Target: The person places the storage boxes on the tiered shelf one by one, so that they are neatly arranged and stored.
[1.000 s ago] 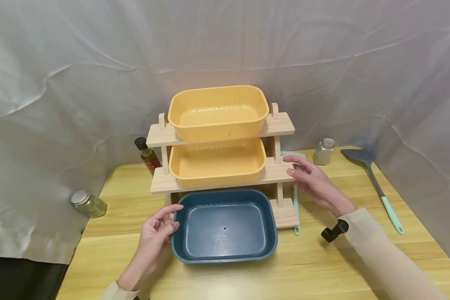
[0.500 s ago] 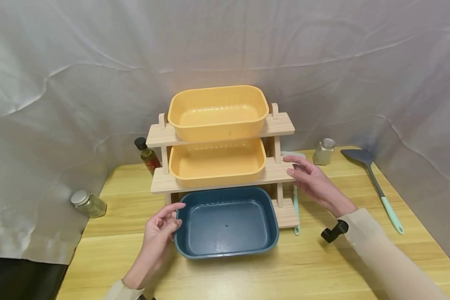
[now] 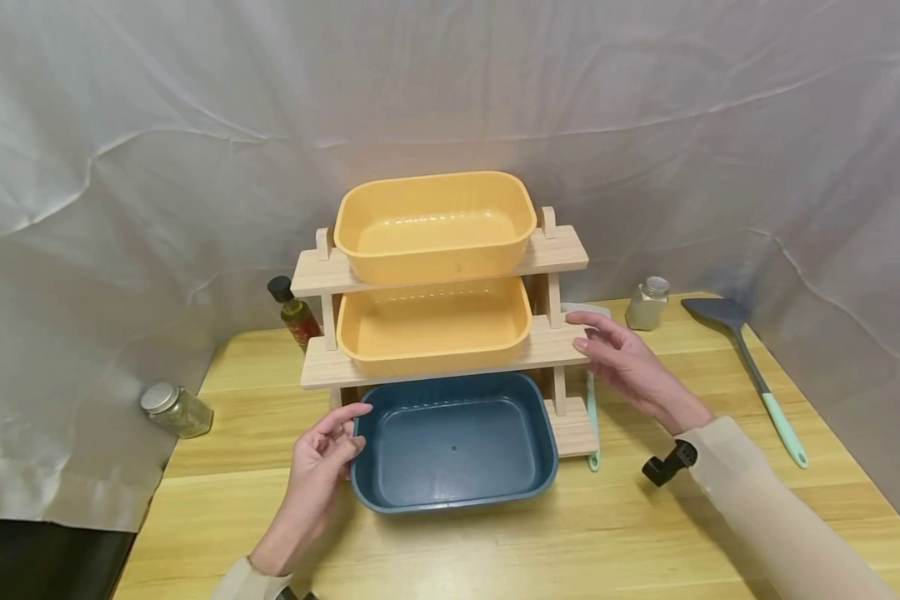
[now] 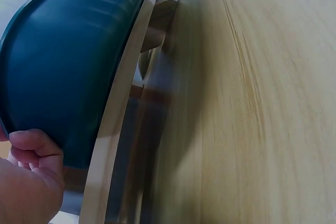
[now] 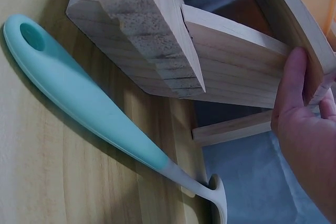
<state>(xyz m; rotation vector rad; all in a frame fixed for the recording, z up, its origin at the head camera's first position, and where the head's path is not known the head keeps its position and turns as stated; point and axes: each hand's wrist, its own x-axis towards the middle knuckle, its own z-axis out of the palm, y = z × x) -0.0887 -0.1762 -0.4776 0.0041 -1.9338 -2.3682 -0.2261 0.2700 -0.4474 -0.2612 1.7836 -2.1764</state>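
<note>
A dark blue plastic bin (image 3: 453, 450) sits on the lowest tier of a three-step wooden rack (image 3: 555, 340), its front jutting past the board. My left hand (image 3: 318, 475) pinches the bin's left rim between thumb and fingers; the left wrist view shows the thumb (image 4: 34, 142) on its outer wall. On the right, my right hand (image 3: 630, 362) grips the end of the middle shelf, thumb below its front edge in the right wrist view. Two yellow bins stand above: an upper yellow bin (image 3: 435, 265) on the top shelf and a middle yellow bin (image 3: 435, 363) below it.
Left of the rack stand a dark-capped bottle (image 3: 298, 318) and a tilted glass jar (image 3: 178, 410). At right are another jar (image 3: 648, 305) and a grey spatula (image 3: 750, 358) with a mint handle. A mint-handled utensil (image 5: 89, 98) lies beside the rack's right side.
The blue bin has shifted slightly back and to the right, farther under the middle shelf, with my left hand moving along. My right hand has stayed on the shelf end.
</note>
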